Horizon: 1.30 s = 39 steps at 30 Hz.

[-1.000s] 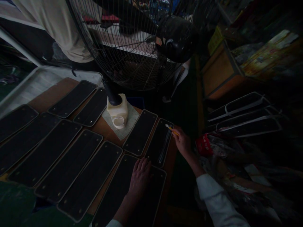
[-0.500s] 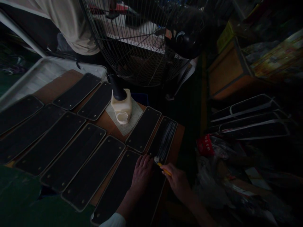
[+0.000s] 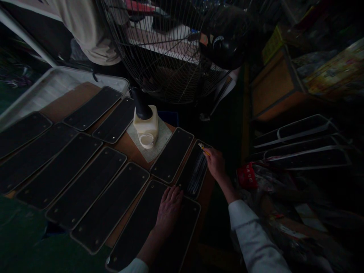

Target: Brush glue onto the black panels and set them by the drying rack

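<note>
Right hand (image 3: 215,163) is gripping a yellow-handled brush (image 3: 206,151), fingers closed around it; the whitish bristles are sitting over the far end of a streaked dark panel (image 3: 195,169) (contact or slight gap, can't tell). Left hand (image 3: 170,206) is resting palm down, open and not gripping, on a larger dark panel (image 3: 142,224).

Key relation: the streaked panel is lying beyond the left fingertips and to the left of the right hand, its long axis running from near-left to far-right. Right hand is being the nearer one at the far end, by the right edge; left fingertips are pointing at the near end, just beside it. Pale streaks are running lengthwise along the panel.

Another dark panel (image 3: 172,154) is lying alongside on the left, roughly parallel. Past that, a cream container (image 3: 146,127) is standing on a pale sheet (image 3: 157,152).
</note>
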Each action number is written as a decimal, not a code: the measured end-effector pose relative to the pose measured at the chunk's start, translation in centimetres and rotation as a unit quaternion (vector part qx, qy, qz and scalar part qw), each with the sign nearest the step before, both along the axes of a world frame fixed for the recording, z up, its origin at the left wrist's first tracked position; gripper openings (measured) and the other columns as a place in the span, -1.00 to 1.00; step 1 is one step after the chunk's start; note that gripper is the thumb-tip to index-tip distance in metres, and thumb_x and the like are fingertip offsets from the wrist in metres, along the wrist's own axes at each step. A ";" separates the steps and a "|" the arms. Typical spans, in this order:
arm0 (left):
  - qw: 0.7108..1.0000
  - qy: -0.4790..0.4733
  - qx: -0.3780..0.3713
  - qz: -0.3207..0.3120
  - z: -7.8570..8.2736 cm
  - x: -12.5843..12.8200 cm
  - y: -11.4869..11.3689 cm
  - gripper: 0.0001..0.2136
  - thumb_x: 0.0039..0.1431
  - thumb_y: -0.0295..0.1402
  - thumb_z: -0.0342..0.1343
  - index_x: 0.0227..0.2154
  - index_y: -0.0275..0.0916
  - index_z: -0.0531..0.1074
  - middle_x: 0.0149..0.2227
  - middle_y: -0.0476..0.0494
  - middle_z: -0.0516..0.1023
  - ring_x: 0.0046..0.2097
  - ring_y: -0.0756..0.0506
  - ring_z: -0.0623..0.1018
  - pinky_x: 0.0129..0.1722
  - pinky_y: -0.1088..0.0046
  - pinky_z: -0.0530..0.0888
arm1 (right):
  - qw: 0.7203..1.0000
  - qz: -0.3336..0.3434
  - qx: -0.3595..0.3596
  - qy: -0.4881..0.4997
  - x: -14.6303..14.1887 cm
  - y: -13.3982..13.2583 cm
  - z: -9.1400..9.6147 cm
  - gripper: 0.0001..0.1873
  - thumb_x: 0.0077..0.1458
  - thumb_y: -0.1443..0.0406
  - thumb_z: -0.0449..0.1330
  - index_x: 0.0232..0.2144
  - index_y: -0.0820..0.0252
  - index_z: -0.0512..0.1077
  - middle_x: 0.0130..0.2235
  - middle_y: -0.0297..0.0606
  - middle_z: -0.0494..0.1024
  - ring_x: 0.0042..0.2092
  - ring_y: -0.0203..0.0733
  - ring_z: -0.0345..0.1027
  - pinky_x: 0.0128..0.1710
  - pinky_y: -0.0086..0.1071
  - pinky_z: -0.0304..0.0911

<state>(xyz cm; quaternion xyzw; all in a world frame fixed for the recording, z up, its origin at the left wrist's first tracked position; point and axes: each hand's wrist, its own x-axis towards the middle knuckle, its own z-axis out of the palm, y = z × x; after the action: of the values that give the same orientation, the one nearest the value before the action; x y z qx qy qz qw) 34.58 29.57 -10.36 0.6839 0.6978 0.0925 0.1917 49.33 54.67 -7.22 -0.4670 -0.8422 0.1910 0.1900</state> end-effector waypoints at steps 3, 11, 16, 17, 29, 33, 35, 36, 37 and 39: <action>1.000 -0.008 0.002 0.004 -0.1 0.0 -0.1 -0.58 0.24 -0.40 0.09 0.17 -0.20 0.33 0.25 -0.22 0.37 0.30 -0.25 0.29 0.32 0.01 0.21 | 0.998 0.036 -0.052 0.000 -0.1 -3.7 -0.1 -0.72 0.34 0.26 -0.03 0.00 0.09 0.40 -0.08 -0.17 0.53 -0.06 -0.10 0.46 -0.07 -0.26 0.37; 0.999 -0.039 0.005 0.021 -0.3 -0.2 -0.1 -0.55 0.20 -0.41 0.10 0.16 -0.23 0.31 0.24 -0.22 0.37 0.30 -0.25 0.28 0.34 0.03 0.20 | 0.966 0.087 -0.236 0.068 1.4 -14.2 4.1 -0.76 0.33 0.23 0.01 -0.05 0.00 0.43 -0.13 -0.29 0.56 -0.11 -0.21 0.50 -0.11 -0.37 0.40; 0.999 -0.050 0.012 0.018 -0.2 -0.3 0.0 -0.53 0.16 -0.44 0.13 0.15 -0.28 0.31 0.23 -0.28 0.37 0.30 -0.26 0.29 0.33 0.00 0.22 | 0.978 0.017 -0.183 0.102 1.3 -11.5 3.5 -0.74 0.32 0.21 0.01 -0.07 0.08 0.44 -0.14 -0.22 0.55 -0.13 -0.18 0.50 -0.12 -0.36 0.41; 0.998 -0.054 0.014 0.018 -0.2 -0.4 0.0 -0.53 0.15 -0.44 0.14 0.15 -0.28 0.30 0.23 -0.28 0.37 0.30 -0.26 0.29 0.32 -0.01 0.23 | 0.982 0.025 -0.169 0.085 1.2 -11.5 3.2 -0.74 0.32 0.22 0.01 -0.07 0.08 0.44 -0.14 -0.21 0.55 -0.12 -0.17 0.49 -0.11 -0.34 0.41; 0.995 -0.075 0.064 0.033 0.5 -1.3 0.3 -0.62 0.16 -0.38 0.16 0.05 -0.26 0.38 0.15 -0.30 0.43 0.25 -0.28 0.35 0.23 0.04 0.39 | 0.969 0.019 -0.202 0.139 -0.3 -8.3 4.1 -0.75 0.33 0.19 0.02 -0.06 0.08 0.42 -0.12 -0.25 0.54 -0.24 -0.24 0.52 -0.23 -0.38 0.44; 0.994 0.010 0.089 0.069 0.4 -4.4 1.3 -0.61 0.25 -0.34 0.08 0.13 -0.21 0.35 0.20 -0.26 0.41 0.27 -0.29 0.33 0.23 0.01 0.37 | 0.991 0.036 -0.071 0.108 -3.9 -1.0 3.0 -0.73 0.33 0.19 0.01 -0.05 0.11 0.43 -0.09 -0.20 0.54 -0.14 -0.16 0.51 -0.14 -0.30 0.41; 0.991 0.051 0.086 0.090 -0.1 -6.1 1.8 -0.61 0.25 -0.33 0.10 0.13 -0.22 0.37 0.20 -0.26 0.41 0.27 -0.30 0.34 0.24 0.00 0.35 | 0.997 0.046 -0.015 0.065 -5.6 1.2 2.7 -0.73 0.33 0.21 0.00 -0.04 0.11 0.42 -0.08 -0.19 0.54 -0.11 -0.13 0.50 -0.12 -0.29 0.38; 0.990 0.064 0.082 0.093 -0.4 -6.8 2.0 -0.62 0.24 -0.32 0.11 0.11 -0.23 0.39 0.19 -0.26 0.43 0.26 -0.30 0.35 0.24 0.01 0.35 | 0.998 0.048 0.003 0.041 -6.3 2.0 2.6 -0.73 0.34 0.22 0.00 -0.03 0.11 0.42 -0.08 -0.19 0.54 -0.11 -0.13 0.49 -0.13 -0.30 0.37; 0.990 0.072 0.078 0.091 -0.6 -7.4 2.1 -0.64 0.23 -0.32 0.12 0.09 -0.23 0.41 0.17 -0.25 0.44 0.25 -0.30 0.36 0.24 0.01 0.35 | 0.999 0.047 0.015 0.017 -7.0 2.6 2.4 -0.73 0.34 0.23 0.00 -0.02 0.11 0.42 -0.08 -0.18 0.54 -0.11 -0.13 0.49 -0.16 -0.31 0.36; 0.991 0.077 0.071 0.087 -0.9 -8.1 2.3 -0.65 0.23 -0.31 0.13 0.06 -0.23 0.44 0.15 -0.24 0.47 0.23 -0.28 0.38 0.25 0.03 0.34 | 0.999 0.038 0.025 -0.023 -8.0 3.2 1.8 -0.73 0.34 0.24 0.00 -0.03 0.11 0.43 -0.10 -0.18 0.55 -0.14 -0.12 0.49 -0.20 -0.33 0.35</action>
<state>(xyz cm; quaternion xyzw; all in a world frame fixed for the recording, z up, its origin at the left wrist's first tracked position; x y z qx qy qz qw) 26.53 31.84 -11.26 0.6375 0.7591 0.1049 0.0794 41.33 57.87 -5.42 -0.4343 -0.8679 0.1663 0.1747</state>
